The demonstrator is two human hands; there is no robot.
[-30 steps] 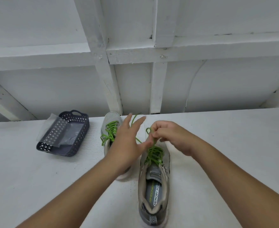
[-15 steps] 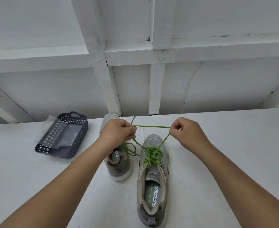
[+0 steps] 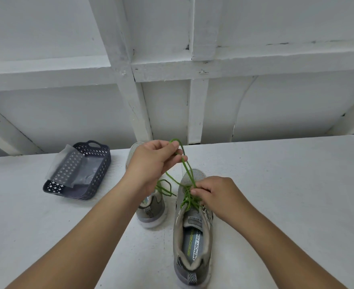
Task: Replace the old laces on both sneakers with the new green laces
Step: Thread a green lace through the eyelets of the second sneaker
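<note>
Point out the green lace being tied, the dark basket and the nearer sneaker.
green lace (image 3: 186,163), head view, strand between the hands
dark basket (image 3: 101,171), head view, right side wall
nearer sneaker (image 3: 192,274), head view, heel

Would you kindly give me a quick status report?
Left hand holds lace loop up. Right hand pinches green lace at near sneaker. Nothing in the way.

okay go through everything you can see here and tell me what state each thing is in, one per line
Left hand: raised, pinching a loop of green lace.
Right hand: pinching the lace at the near sneaker eyelets.
Near sneaker: upright, green-laced, bow unfinished.
Far sneaker: upright, green-laced, loose ends trailing.
Basket: tilted, holding clear plastic wrap.
</note>
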